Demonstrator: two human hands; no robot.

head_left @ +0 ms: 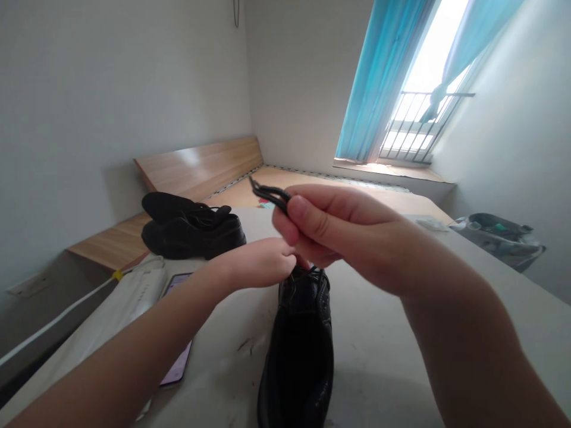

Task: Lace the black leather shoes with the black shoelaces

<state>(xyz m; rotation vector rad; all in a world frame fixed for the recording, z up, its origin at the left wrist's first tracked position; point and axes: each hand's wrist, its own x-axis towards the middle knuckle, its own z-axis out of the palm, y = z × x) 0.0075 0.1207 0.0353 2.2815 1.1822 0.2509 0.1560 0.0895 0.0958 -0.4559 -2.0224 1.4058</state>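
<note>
A black shoe [306,303] stands on the white table [375,356], its opening facing me and its laced part farther away. Raised above the shoe, my right hand [330,223] pinches a black shoelace [270,193] between thumb and fingers, with a looped length sticking out to the left. My left hand [263,261] is at the laced part of the shoe, its fingers bent and closed. What those fingers hold is hidden behind the hand and the shoe's top.
At the back left lie more black shoes [191,232]. A phone [178,362] and a white power strip [143,288] with a cable are under and beside my left forearm. A bag-lined bin [499,238] stands at the right, beyond the table.
</note>
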